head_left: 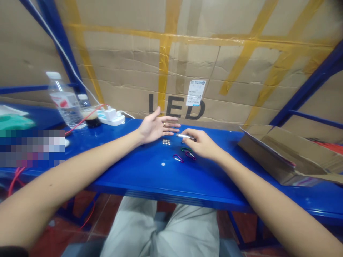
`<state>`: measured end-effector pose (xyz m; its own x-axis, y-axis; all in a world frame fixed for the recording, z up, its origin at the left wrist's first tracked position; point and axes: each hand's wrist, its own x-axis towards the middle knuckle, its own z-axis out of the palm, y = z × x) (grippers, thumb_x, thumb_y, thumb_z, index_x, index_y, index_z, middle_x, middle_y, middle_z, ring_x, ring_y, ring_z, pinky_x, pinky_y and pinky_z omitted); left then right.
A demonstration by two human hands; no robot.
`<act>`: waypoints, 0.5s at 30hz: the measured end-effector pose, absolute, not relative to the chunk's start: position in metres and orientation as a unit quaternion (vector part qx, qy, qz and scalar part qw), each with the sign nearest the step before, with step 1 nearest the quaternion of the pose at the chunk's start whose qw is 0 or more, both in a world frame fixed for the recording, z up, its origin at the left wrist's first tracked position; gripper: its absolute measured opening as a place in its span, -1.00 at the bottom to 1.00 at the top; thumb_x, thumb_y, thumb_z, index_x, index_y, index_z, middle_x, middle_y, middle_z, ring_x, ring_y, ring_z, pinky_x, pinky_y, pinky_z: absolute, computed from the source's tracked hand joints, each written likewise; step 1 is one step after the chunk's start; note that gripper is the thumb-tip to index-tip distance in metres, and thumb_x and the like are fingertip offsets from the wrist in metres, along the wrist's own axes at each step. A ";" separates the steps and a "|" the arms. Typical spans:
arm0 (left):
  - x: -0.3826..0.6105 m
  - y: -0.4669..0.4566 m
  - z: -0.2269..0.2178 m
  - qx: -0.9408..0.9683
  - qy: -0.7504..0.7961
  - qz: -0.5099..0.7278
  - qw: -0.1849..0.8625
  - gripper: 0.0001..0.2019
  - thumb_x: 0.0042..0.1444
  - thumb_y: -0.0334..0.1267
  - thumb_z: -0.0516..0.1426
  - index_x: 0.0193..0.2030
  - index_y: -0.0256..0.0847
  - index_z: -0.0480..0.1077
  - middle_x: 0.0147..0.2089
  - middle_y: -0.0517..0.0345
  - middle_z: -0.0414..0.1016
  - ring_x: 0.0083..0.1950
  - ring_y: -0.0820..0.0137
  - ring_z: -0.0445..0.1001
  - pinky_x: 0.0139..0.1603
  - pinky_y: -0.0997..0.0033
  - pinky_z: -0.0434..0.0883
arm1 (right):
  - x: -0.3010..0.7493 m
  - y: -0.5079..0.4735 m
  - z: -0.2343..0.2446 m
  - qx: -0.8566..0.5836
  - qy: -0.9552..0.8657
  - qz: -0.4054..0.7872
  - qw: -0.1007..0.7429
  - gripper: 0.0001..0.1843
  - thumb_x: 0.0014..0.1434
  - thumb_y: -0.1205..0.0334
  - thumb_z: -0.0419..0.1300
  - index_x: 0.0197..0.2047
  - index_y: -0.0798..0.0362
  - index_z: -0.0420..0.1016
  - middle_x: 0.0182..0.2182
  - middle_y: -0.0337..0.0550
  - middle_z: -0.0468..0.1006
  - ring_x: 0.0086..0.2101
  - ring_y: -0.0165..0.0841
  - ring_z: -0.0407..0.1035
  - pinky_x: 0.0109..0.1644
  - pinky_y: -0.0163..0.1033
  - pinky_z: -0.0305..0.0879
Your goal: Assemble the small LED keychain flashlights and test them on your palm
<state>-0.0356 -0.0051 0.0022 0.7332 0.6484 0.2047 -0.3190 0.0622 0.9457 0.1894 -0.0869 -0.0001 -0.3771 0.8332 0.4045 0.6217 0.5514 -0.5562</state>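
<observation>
My left hand (pixel 155 125) is open above the blue table (pixel 134 171), its palm turned up and its fingers stretched to the right; it holds nothing. A ring shows on one finger. My right hand (pixel 202 142) is closed round a slim silver pen-shaped object (pixel 184 136), whose tip points left toward my left fingertips. Its exact kind is not clear. Between and below the hands, several small silver button cells (pixel 166 142) stand in neat rows. A purple carabiner (pixel 178 159), a green carabiner (pixel 185 150) and another purplish carabiner (pixel 190 156) lie just below my right hand.
An open cardboard box (pixel 281 160) sits on the right. Over on the left are a water bottle (pixel 65 101), a dark-liquid cup (pixel 92 119), a white power strip (pixel 114 117) and red cables. A large cardboard panel (pixel 128 71) closes off the back.
</observation>
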 end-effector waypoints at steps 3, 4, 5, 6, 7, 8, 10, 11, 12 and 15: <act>-0.036 -0.005 0.002 0.596 0.134 0.337 0.716 -0.17 0.25 0.35 -0.17 0.22 -0.38 0.40 0.19 -0.33 0.50 0.26 -0.04 0.42 0.21 -0.01 0.34 | 0.189 -0.087 0.001 -0.449 -0.810 0.154 0.343 -0.81 0.17 0.22 0.10 -0.23 0.09 0.50 -0.42 -0.22 0.50 -0.46 -0.38 0.27 -0.35 -0.27 0.17; -0.036 -0.005 0.002 0.596 0.133 0.337 0.717 -0.17 0.25 0.35 -0.18 0.22 -0.38 0.40 0.19 -0.33 0.50 0.26 -0.04 0.42 0.21 -0.01 0.34 | 0.189 -0.087 0.001 -0.452 -0.808 0.153 0.347 -0.81 0.16 0.22 0.10 -0.24 0.09 0.50 -0.42 -0.22 0.51 -0.46 -0.37 0.28 -0.35 -0.27 0.17; -0.036 -0.005 0.002 0.595 0.132 0.337 0.717 -0.17 0.25 0.35 -0.18 0.22 -0.39 0.40 0.20 -0.33 0.50 0.25 -0.04 0.43 0.21 -0.01 0.34 | 0.189 -0.087 0.001 -0.454 -0.805 0.153 0.351 -0.82 0.16 0.23 0.10 -0.24 0.09 0.50 -0.43 -0.21 0.52 -0.46 -0.37 0.28 -0.35 -0.27 0.17; -0.036 -0.004 0.002 0.594 0.132 0.336 0.719 -0.17 0.26 0.35 -0.19 0.22 -0.39 0.40 0.20 -0.34 0.50 0.25 -0.04 0.43 0.21 -0.01 0.34 | 0.189 -0.087 0.002 -0.455 -0.802 0.153 0.356 -0.82 0.15 0.24 0.10 -0.25 0.08 0.50 -0.43 -0.21 0.53 -0.46 -0.37 0.29 -0.36 -0.27 0.17; -0.037 -0.004 0.002 0.594 0.132 0.335 0.720 -0.17 0.26 0.35 -0.19 0.22 -0.39 0.40 0.20 -0.34 0.50 0.25 -0.03 0.43 0.21 -0.02 0.34 | 0.190 -0.087 0.002 -0.456 -0.799 0.154 0.360 -0.82 0.15 0.24 0.11 -0.25 0.08 0.51 -0.44 -0.21 0.54 -0.47 -0.36 0.30 -0.36 -0.27 0.18; -0.037 -0.004 0.002 0.594 0.132 0.335 0.720 -0.17 0.26 0.35 -0.19 0.22 -0.38 0.40 0.20 -0.34 0.49 0.24 -0.03 0.44 0.20 -0.02 0.34 | 0.190 -0.087 0.002 -0.456 -0.797 0.155 0.364 -0.83 0.14 0.25 0.11 -0.24 0.07 0.51 -0.44 -0.21 0.54 -0.46 -0.36 0.31 -0.36 -0.27 0.18; -0.037 -0.004 0.002 0.595 0.132 0.334 0.719 -0.17 0.26 0.35 -0.18 0.22 -0.38 0.40 0.21 -0.34 0.49 0.24 -0.03 0.44 0.20 -0.02 0.34 | 0.191 -0.087 0.002 -0.457 -0.795 0.153 0.369 -0.82 0.14 0.26 0.12 -0.24 0.07 0.52 -0.44 -0.20 0.56 -0.45 -0.35 0.32 -0.35 -0.27 0.20; -0.037 -0.004 0.002 0.596 0.131 0.334 0.718 -0.17 0.26 0.36 -0.19 0.22 -0.38 0.40 0.21 -0.34 0.48 0.24 -0.03 0.44 0.20 -0.01 0.34 | 0.191 -0.087 0.002 -0.458 -0.794 0.151 0.369 -0.82 0.14 0.26 0.12 -0.23 0.07 0.53 -0.43 -0.20 0.56 -0.45 -0.35 0.33 -0.35 -0.27 0.20; -0.037 -0.004 0.002 0.596 0.131 0.334 0.718 -0.17 0.26 0.36 -0.19 0.22 -0.38 0.40 0.21 -0.34 0.48 0.24 -0.03 0.44 0.20 -0.01 0.34 | 0.191 -0.087 0.002 -0.460 -0.794 0.149 0.369 -0.81 0.14 0.26 0.12 -0.23 0.07 0.53 -0.43 -0.20 0.57 -0.45 -0.35 0.33 -0.34 -0.27 0.21; -0.037 -0.005 0.002 0.594 0.131 0.332 0.720 -0.16 0.26 0.35 -0.19 0.23 -0.40 0.39 0.22 -0.36 0.48 0.25 -0.03 0.43 0.21 -0.01 0.34 | 0.192 -0.087 0.002 -0.463 -0.794 0.143 0.368 -0.81 0.13 0.26 0.12 -0.24 0.08 0.54 -0.43 -0.20 0.57 -0.45 -0.35 0.33 -0.34 -0.27 0.22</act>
<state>-0.0368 -0.0046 0.0024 0.7448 0.6346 0.2064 -0.3231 0.0723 0.9436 0.1917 -0.0866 0.0023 -0.3007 0.8403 0.4510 0.6298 0.5301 -0.5678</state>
